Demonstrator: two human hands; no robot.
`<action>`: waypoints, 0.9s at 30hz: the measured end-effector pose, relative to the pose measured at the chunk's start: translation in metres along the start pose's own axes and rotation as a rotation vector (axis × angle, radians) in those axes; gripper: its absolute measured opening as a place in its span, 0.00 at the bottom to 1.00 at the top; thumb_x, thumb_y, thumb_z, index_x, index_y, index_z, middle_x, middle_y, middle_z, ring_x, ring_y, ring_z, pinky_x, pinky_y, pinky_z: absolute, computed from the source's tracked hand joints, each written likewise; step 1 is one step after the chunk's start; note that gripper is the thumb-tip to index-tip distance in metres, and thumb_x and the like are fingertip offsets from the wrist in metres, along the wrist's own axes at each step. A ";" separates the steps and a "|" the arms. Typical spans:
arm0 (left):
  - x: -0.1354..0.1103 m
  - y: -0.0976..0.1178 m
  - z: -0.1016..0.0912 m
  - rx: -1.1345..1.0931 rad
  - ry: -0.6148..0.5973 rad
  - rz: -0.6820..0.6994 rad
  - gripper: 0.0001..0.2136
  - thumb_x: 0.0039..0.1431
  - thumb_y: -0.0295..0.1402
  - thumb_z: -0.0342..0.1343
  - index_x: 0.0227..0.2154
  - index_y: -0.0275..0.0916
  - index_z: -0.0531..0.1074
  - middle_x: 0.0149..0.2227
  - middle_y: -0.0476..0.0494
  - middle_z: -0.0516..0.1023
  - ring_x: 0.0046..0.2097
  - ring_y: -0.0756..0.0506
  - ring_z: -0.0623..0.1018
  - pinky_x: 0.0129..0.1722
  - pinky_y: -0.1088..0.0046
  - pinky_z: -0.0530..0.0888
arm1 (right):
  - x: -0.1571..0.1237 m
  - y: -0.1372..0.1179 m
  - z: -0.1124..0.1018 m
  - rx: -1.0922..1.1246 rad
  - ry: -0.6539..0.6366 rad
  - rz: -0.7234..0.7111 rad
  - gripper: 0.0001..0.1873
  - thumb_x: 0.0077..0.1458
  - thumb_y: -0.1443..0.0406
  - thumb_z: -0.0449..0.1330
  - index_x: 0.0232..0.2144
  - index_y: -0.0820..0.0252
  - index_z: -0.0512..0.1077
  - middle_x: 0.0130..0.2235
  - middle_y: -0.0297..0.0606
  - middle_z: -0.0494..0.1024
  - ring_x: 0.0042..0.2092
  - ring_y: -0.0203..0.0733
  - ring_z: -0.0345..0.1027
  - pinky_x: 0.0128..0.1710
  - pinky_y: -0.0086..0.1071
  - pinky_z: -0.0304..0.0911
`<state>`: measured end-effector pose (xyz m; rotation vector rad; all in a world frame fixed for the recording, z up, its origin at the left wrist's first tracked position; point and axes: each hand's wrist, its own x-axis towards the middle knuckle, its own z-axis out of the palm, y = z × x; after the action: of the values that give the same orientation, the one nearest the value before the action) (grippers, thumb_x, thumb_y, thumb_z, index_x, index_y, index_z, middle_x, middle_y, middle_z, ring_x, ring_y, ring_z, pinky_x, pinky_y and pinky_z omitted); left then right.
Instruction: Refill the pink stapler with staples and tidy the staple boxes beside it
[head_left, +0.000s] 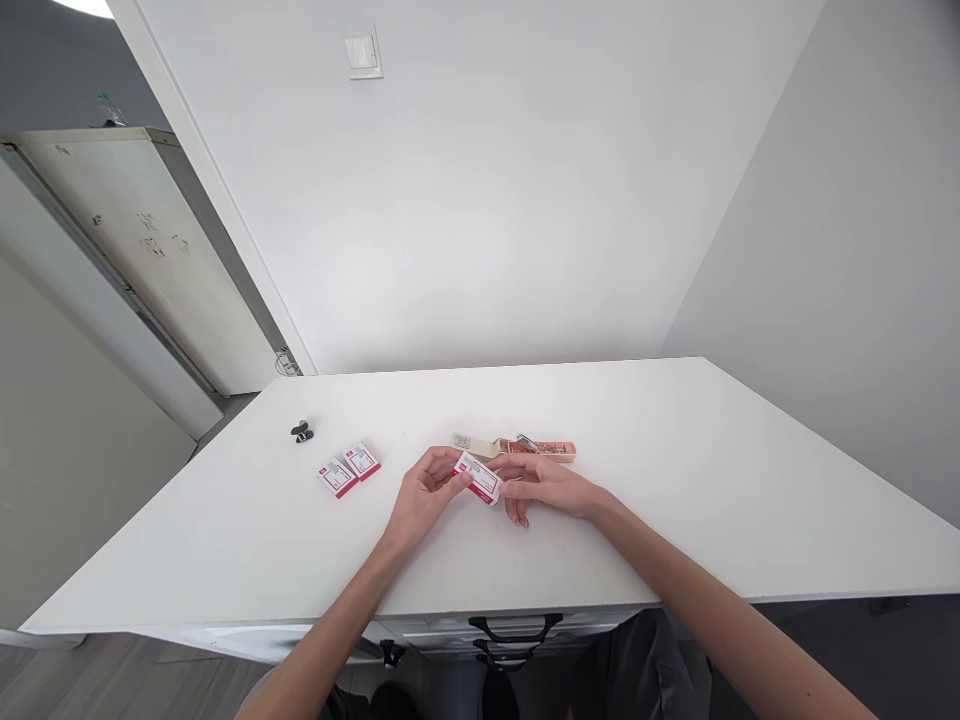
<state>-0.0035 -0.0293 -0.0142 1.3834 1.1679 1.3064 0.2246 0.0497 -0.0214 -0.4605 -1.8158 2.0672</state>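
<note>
Over the middle of the white table, a small red-and-white cardboard box [478, 478] is held between both hands, tilted with its printed face up. My left hand [421, 497] grips its left end, thumb on the near side and fingers behind. At the right end, my right hand [546, 484] pinches the box between thumb and forefinger, its other fingers curled below. Just behind the hands lies a narrow pink case [559, 452] containing small metal pieces too small to name. Beside it is a cream-coloured piece [472, 444] with a square printed pattern, partly hidden by my hands.
Two similar red-and-white boxes, a nearer box [337, 477] and a farther box [362, 460], lie left of my hands. A small black object [301, 431] sits farther left. The white table [660, 420] meets a wall behind; drawers with black handles [516, 628] are below its front edge.
</note>
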 end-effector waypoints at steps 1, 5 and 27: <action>0.000 0.000 0.000 0.024 0.014 -0.004 0.15 0.58 0.43 0.65 0.42 0.41 0.71 0.46 0.42 0.81 0.49 0.42 0.80 0.52 0.61 0.75 | 0.000 0.000 0.000 -0.002 -0.002 -0.004 0.29 0.57 0.52 0.68 0.57 0.55 0.70 0.43 0.40 0.78 0.33 0.38 0.75 0.31 0.34 0.73; -0.001 0.004 0.001 0.114 0.009 -0.019 0.14 0.60 0.45 0.62 0.41 0.41 0.75 0.46 0.42 0.82 0.48 0.41 0.80 0.52 0.62 0.74 | 0.000 -0.002 0.002 -0.031 0.005 -0.009 0.30 0.55 0.55 0.70 0.57 0.53 0.69 0.45 0.39 0.77 0.33 0.38 0.75 0.34 0.35 0.73; -0.008 0.013 0.002 0.114 -0.155 -0.047 0.25 0.62 0.48 0.59 0.58 0.43 0.69 0.36 0.45 0.80 0.39 0.44 0.78 0.45 0.64 0.74 | -0.002 -0.007 0.004 -0.109 0.004 0.051 0.25 0.52 0.52 0.71 0.49 0.55 0.76 0.36 0.34 0.76 0.32 0.38 0.71 0.36 0.36 0.70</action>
<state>-0.0003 -0.0391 -0.0033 1.5019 1.1764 1.0931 0.2244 0.0460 -0.0143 -0.5451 -1.9407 2.0051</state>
